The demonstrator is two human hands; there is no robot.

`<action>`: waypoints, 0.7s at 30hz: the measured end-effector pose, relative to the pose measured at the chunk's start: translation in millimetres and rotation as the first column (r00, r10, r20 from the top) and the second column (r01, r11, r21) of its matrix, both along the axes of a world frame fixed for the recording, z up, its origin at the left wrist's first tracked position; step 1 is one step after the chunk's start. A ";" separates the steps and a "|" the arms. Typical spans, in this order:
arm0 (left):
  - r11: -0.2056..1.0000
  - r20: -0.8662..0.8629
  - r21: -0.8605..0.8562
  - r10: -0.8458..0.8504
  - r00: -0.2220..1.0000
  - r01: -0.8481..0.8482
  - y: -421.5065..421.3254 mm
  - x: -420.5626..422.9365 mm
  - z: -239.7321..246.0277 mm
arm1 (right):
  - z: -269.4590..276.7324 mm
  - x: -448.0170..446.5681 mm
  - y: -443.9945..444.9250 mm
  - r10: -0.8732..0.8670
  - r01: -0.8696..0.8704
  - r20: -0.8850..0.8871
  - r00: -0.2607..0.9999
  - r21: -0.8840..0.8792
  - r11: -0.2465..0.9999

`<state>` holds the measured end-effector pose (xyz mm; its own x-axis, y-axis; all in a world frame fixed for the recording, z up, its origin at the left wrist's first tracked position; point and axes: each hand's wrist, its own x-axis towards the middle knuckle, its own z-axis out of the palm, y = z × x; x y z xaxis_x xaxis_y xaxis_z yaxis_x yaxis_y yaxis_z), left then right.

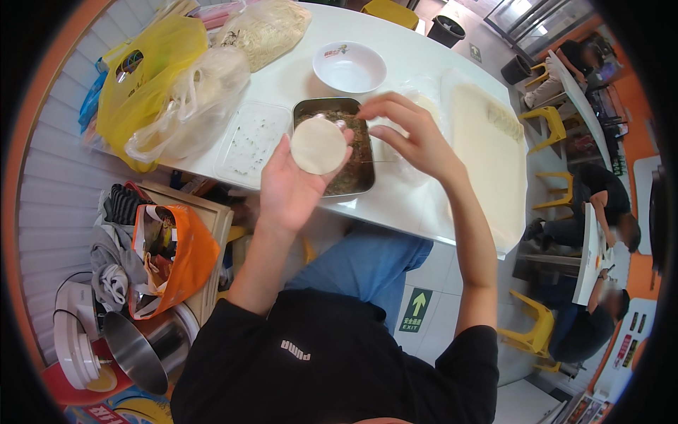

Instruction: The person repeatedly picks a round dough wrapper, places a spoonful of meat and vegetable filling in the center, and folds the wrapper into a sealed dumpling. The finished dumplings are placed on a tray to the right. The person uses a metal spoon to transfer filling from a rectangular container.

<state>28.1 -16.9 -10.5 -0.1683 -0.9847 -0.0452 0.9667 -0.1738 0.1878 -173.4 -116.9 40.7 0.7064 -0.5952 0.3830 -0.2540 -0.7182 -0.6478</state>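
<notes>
My left hand (296,185) is palm up, with a round dough wrapper (318,146) lying flat across its fingers. Beneath it sits a rectangular metal container (373,180) of minced filling (339,183), partly hidden by the hand and wrapper. My right hand (410,130) hovers over the container's right rim, thumb and fingers apart, and nothing shows between them. A thin utensil handle (382,161) crosses that rim; its other end is hidden. Clear plastic (424,100) with pale wrappers lies behind my right hand. Farther right, a lined tray (482,175) bears several dumplings (504,123) in its far corner.
A white bowl (349,66) stands beyond the container. Left are a plastic lid (249,140) with green flecks, a yellow bag (153,79) and a bag of noodles (265,32). An orange bag (180,254) and steel pot (137,350) stand below. People sit at tables far right.
</notes>
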 end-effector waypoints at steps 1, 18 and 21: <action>0.999 0.030 0.015 0.041 0.999 -0.042 1.1 4.4 0.0 | 0.5 -5.9 2.8 -0.025 0.025 -0.057 0.998 0.000 1.000; 0.899 0.260 0.096 0.392 0.883 -0.427 6.2 33.5 -20.4 | -28.6 6.0 25.1 0.101 -0.107 -0.096 0.990 -0.061 0.992; 0.853 0.297 0.119 0.459 0.838 -0.509 5.6 32.3 -25.7 | -26.3 1.2 27.8 0.026 -0.028 -0.029 0.999 -0.079 0.996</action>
<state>60.4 -11.3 -36.2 0.3690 -0.9055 -0.2094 0.8609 0.2481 0.4442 -172.2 -89.2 14.4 0.7332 -0.5442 0.4078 -0.2508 -0.7738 -0.5816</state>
